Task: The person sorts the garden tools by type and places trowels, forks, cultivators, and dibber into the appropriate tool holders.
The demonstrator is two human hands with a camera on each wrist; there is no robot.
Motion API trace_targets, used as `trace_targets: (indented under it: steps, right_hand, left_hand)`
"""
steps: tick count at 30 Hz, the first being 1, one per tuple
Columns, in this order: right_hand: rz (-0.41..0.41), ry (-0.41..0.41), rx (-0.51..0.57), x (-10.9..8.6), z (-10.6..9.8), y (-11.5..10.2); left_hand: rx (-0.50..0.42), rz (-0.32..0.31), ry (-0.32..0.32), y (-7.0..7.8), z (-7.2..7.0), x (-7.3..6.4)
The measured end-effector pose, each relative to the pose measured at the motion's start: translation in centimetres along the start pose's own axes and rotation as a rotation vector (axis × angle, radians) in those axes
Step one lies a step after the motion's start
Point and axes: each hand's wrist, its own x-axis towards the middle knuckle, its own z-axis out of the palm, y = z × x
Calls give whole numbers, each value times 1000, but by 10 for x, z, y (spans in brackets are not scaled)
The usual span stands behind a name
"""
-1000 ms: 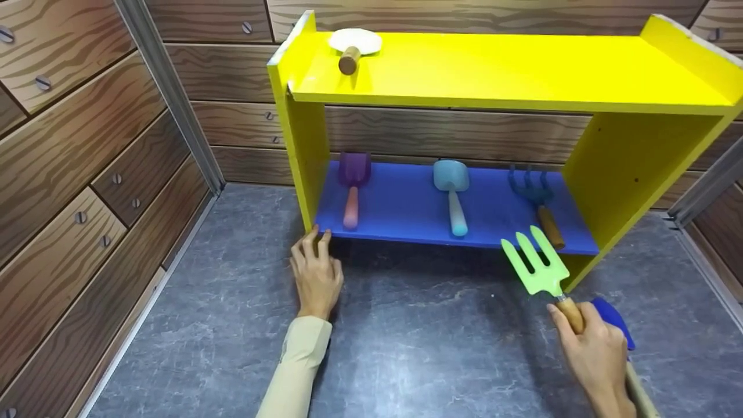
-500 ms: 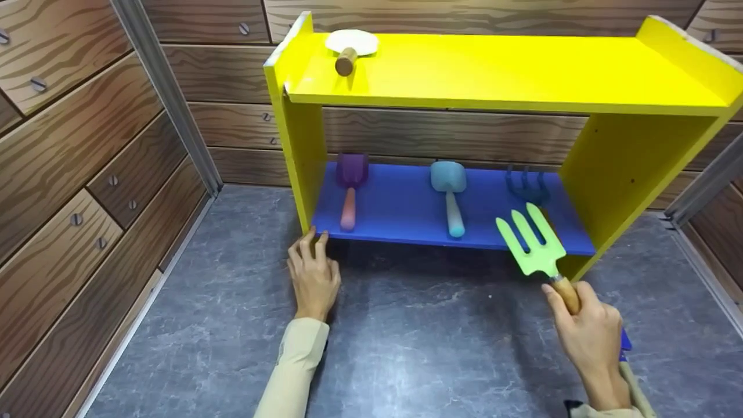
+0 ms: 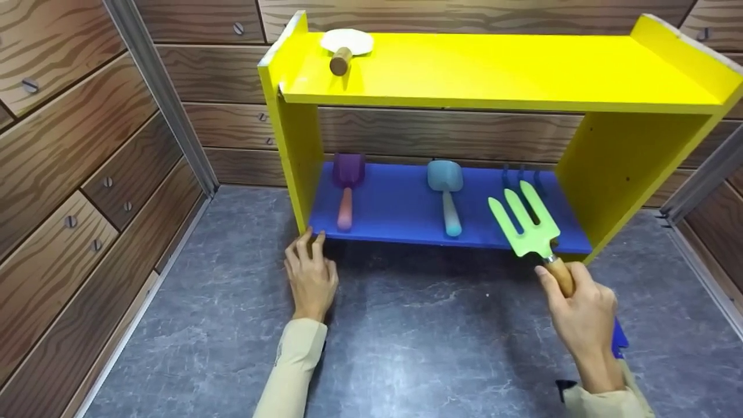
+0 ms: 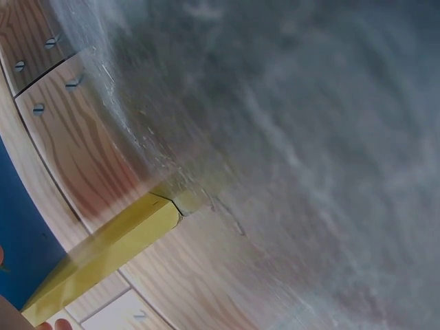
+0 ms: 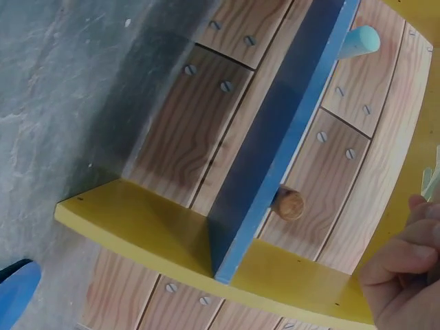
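Note:
My right hand grips the wooden handle of a light green hand fork. Its three tines point up and away, overlapping the right part of the blue lower shelf. Behind it, a dark blue hand fork lies on that shelf, mostly hidden; its brown handle end juts past the shelf edge in the right wrist view. My left hand touches the shelf unit's lower front left corner with its fingertips. On the blue shelf lie a purple scoop with a pink handle and a light blue scoop.
The shelf unit has yellow sides and a yellow top. A white-bladed tool with a brown handle lies at the top's left. A blue blade-like piece shows on the grey floor beside my right wrist. Wood-patterned walls stand around.
My right hand has carried the green hand fork forward and slightly left, so it now covers most of the dark blue fork. The left hand keeps its place at the corner.

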Motion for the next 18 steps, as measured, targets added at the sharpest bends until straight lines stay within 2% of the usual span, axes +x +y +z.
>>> trace_targets:
  steps: [18]
  right_hand:
    - [-3,65,39,20,9,-14]
  left_hand:
    - [9,-7,-5,0,1,0]
